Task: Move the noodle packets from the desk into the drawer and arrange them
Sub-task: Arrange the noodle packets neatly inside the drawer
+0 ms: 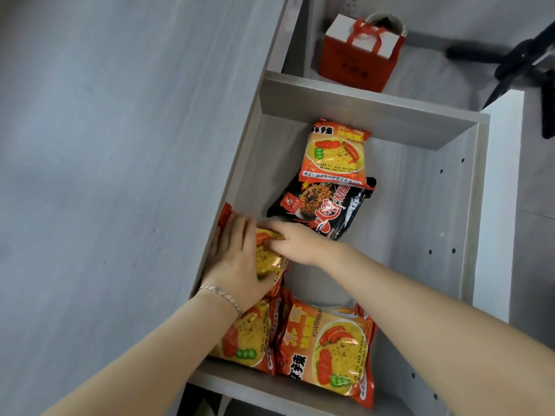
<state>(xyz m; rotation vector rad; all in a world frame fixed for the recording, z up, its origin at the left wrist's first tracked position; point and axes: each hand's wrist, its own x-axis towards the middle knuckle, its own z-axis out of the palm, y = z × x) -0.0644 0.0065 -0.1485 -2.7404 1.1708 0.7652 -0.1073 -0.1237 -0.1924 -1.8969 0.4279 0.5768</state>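
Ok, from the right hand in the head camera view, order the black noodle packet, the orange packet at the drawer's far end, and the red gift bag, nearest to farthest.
1. Black noodle packet, just beyond the right hand, mid-drawer.
2. Far orange packet, overlapping the black one's far edge.
3. Red gift bag, outside the drawer, beyond its far wall.

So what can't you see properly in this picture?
Head view:
- Orange packet under both hands: left hand and right hand cover most of it.
- Black packet: top hidden by the orange packet overlapping it.
- Black stand: cut off by the right edge.
- Small packet print: too blurry.
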